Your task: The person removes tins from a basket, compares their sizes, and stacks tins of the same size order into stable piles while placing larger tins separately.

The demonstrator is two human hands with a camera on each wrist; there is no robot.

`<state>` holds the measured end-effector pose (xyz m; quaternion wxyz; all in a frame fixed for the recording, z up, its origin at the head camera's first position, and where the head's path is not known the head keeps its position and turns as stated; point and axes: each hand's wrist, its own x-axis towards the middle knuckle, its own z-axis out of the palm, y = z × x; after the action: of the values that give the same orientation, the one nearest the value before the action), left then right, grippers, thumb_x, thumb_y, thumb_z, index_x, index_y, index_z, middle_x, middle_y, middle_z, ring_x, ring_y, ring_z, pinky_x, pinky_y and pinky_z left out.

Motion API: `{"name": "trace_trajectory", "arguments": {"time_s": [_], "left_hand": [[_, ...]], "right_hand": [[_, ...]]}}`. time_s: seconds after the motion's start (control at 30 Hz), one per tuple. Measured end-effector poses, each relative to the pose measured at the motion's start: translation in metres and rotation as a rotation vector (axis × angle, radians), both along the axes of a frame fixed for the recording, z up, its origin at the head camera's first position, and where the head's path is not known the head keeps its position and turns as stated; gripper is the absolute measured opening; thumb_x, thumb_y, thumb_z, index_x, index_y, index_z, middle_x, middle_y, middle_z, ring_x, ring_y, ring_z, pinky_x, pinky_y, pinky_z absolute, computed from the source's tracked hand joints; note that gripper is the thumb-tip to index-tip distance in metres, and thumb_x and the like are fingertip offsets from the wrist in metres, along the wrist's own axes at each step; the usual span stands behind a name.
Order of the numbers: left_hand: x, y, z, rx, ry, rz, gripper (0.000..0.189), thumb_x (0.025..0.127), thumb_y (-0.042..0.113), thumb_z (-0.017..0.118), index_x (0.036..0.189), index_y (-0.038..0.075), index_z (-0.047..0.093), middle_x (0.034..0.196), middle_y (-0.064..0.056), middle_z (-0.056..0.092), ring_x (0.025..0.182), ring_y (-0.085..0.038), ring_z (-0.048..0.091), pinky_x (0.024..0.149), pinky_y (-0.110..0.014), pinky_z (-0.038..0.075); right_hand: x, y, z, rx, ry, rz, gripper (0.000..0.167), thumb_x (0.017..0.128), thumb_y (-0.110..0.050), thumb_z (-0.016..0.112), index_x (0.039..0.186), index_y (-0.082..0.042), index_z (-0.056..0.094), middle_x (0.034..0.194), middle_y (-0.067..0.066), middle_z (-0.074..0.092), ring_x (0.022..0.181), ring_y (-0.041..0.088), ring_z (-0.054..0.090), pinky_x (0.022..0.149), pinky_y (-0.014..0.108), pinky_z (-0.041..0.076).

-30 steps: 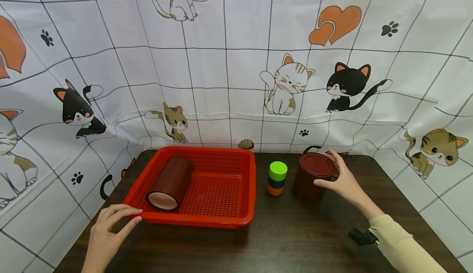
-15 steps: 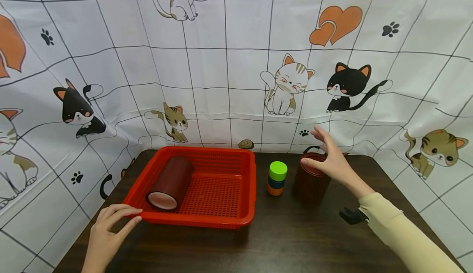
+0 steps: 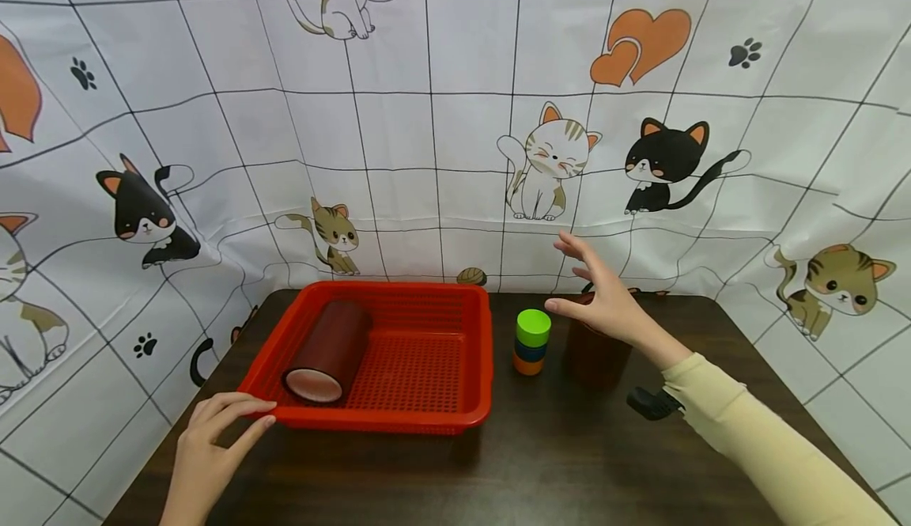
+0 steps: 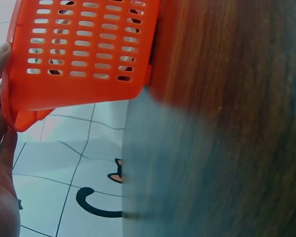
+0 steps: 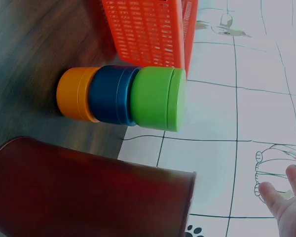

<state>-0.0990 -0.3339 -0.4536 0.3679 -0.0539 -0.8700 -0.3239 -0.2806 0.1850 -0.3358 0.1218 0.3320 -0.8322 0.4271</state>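
My left hand (image 3: 206,447) holds the near left corner of a red plastic basket (image 3: 384,419), fingers over the rim and thumb below it. A dark brown cylindrical canister (image 3: 330,344) lies on its side in the left part of the basket, its pale end facing me. To the right of the basket stands a stack of small round containers (image 3: 531,342), green over blue over orange. My right hand (image 3: 605,304) is spread in the air, overlapping the top of a second, upright brown canister (image 3: 596,364). The right wrist view shows its fingers (image 5: 272,198) apart, holding nothing.
The dark wooden table (image 3: 398,486) is backed by a white gridded curtain (image 3: 470,138) printed with cats. On my right wrist is a black strap (image 3: 651,404) by the yellow sleeve.
My right hand has moved left and up, away from the side of the upright canister toward the stack. The left hand stays at the basket corner.
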Motion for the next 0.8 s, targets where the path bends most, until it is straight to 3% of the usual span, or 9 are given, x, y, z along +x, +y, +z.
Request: {"name": "trace_trajectory", "arguments": {"time_s": [0.47,0.8], "left_hand": [[0.0006,-0.0019,-0.0019,-0.013,-0.038,0.024,0.042,0.066,-0.001,0.088,0.095,0.027,0.077,0.100,0.011,0.065,0.099,0.009,0.042,0.087,-0.006,0.030],[0.0015,-0.0007,-0.0001,0.008,-0.041,0.015,0.041,0.066,-0.003,0.087,0.095,0.025,0.077,0.099,0.009,0.066,0.098,0.008,0.043,0.087,-0.007,0.030]], "right_hand": [[-0.0007,-0.0060,0.0074,0.030,0.001,0.032,0.095,0.084,-0.015,0.079,0.156,-0.034,0.021,0.160,0.005,0.034,0.147,0.026,0.033,0.114,0.059,0.034],[-0.0003,-0.0084,0.0059,0.038,-0.011,0.047,0.093,0.084,-0.015,0.078,0.157,-0.026,0.022,0.160,0.004,0.034,0.145,0.026,0.034,0.113,0.058,0.036]]}}
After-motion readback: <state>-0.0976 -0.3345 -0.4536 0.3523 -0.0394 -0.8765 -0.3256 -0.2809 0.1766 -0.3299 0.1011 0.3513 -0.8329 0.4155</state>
